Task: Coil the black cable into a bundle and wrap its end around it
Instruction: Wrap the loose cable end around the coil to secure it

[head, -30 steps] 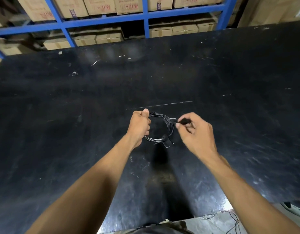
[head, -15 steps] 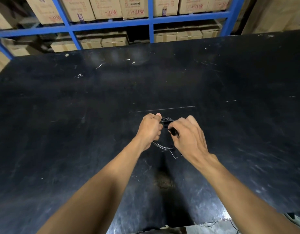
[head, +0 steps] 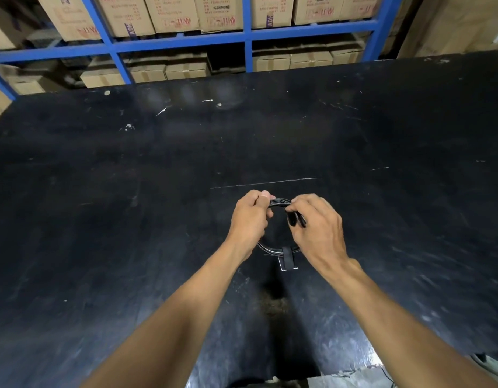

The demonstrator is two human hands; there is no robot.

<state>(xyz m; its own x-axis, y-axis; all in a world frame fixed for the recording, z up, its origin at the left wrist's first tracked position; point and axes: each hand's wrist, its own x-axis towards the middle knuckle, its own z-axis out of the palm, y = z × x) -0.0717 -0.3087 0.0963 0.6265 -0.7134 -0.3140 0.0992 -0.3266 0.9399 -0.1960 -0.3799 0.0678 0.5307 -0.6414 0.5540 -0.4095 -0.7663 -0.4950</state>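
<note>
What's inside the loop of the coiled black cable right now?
Through the black cable coil only the bare black table shows. The left hand and right hand cover the loop's sides, so those strands are hidden.

Setting: warehouse or stockroom. Blue steel shelving rack (head: 183, 42) runs along the far side, both visible levels packed with brown cardboard cartons (head: 175, 12) bearing red printed handling marks. In front stands a large black tabletop (head: 102, 205), surface scuffed, scratched and flecked with white.
</note>
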